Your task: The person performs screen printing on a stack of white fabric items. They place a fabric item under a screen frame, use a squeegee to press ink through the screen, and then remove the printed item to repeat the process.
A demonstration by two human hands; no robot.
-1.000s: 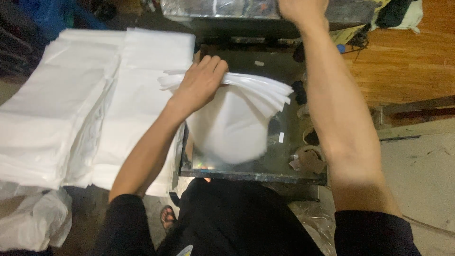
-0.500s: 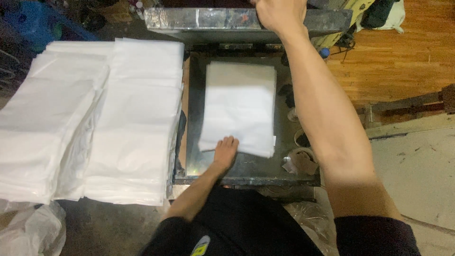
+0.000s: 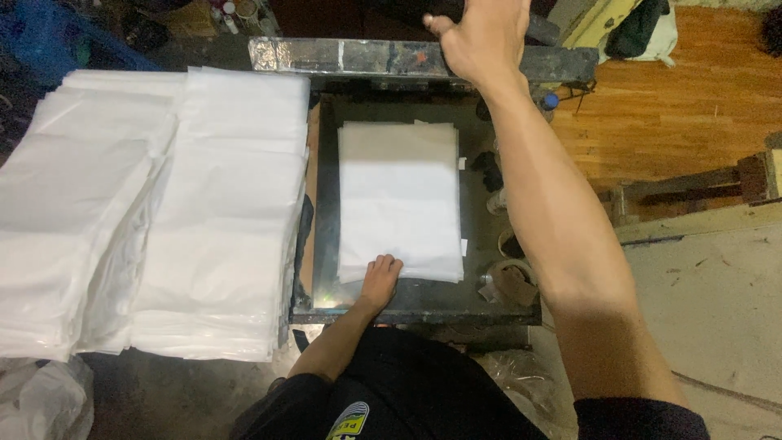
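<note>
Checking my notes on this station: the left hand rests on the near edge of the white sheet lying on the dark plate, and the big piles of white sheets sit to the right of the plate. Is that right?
Not quite. The piles of white sheets lie to the left of the dark plate, as the head view shows. The left hand does rest on the near edge of the white sheet.

The white sheet (image 3: 399, 200), earlier lifted and curled, now lies flat on the plate (image 3: 326, 204).

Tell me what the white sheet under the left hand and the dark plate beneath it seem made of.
White sheet: probably thin plastic film or non-woven fabric, matte and slightly translucent. Dark plate: apparently glass or metal, glossy, with a reflection near the left hand.
</note>
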